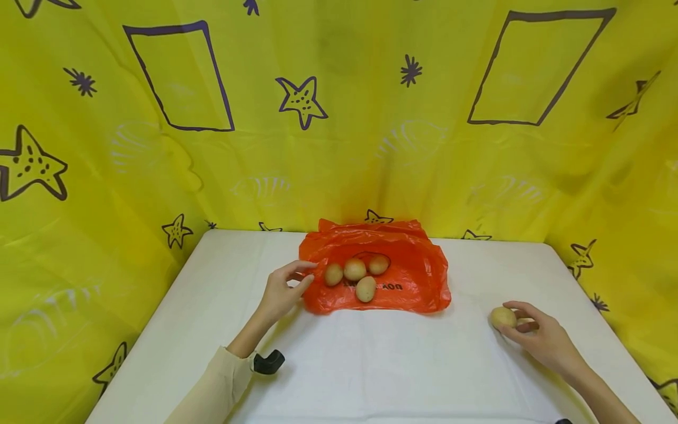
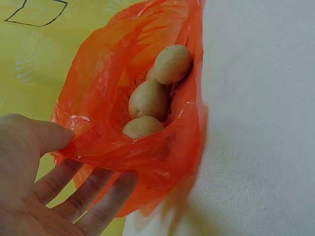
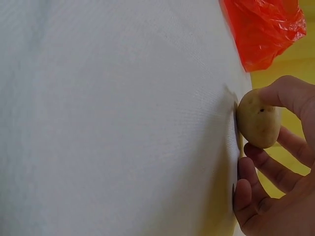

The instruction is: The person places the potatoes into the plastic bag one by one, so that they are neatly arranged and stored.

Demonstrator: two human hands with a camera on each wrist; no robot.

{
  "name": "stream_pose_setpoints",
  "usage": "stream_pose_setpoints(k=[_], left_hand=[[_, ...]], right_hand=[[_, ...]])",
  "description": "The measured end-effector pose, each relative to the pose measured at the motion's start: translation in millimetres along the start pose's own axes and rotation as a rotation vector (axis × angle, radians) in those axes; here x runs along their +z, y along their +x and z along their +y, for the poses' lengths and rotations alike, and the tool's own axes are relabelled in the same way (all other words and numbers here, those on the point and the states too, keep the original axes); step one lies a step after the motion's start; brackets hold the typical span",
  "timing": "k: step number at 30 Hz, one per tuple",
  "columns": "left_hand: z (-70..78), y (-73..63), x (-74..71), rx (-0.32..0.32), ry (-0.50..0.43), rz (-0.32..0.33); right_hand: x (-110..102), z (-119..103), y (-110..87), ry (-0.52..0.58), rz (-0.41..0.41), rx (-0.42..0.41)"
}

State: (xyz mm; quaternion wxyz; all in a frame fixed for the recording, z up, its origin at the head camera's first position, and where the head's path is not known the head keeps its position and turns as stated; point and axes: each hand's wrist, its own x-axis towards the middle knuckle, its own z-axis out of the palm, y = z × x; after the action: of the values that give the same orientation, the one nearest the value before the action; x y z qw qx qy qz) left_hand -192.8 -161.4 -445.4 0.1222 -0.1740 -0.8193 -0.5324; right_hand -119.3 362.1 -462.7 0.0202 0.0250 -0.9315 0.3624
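Note:
A red plastic bag (image 1: 418,294) lies spread with its mouth toward me, and several small potatoes (image 1: 355,269) sit inside it. My left hand (image 1: 282,290) is at the bag's left side; in the left wrist view the thumb (image 2: 56,136) lies on the near face of the rim, while fingers (image 2: 106,194) reach behind the thin plastic. Off to the right, my right hand (image 1: 545,335) pinches a single potato (image 1: 503,318) between thumb and fingers. That potato (image 3: 258,120) shows a dark spot and is right at the white tabletop in the right wrist view.
The white table (image 1: 381,365) is bordered at the back and sides by a yellow curtain (image 1: 349,159) printed with stars and frames. The bag lies close to the table's back edge. A black wrist strap (image 1: 268,362) is on the left sleeve.

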Motion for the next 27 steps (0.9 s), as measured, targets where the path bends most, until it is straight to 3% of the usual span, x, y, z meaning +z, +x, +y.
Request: stream_pose_setpoints(k=[7, 14, 24, 27], left_hand=[[-0.2, 0.0, 1.3, -0.017, -0.004, 0.003], [38.9, -4.2, -2.2, -0.035, -0.016, 0.006], [36.7, -3.8, -1.7, -0.044, -0.003, 0.007], [23.9, -1.9, 0.9, -0.051, 0.001, 0.011]], right_hand=[[-4.0, -2.7, 1.3, 0.019, -0.038, 0.065], [-4.7, -5.9, 1.9, 0.042, -0.012, 0.035], [-5.4, -13.8, 3.6, 0.085, 0.063, -0.095], [-8.1, -16.4, 4.3, 0.090, 0.073, -0.114]])
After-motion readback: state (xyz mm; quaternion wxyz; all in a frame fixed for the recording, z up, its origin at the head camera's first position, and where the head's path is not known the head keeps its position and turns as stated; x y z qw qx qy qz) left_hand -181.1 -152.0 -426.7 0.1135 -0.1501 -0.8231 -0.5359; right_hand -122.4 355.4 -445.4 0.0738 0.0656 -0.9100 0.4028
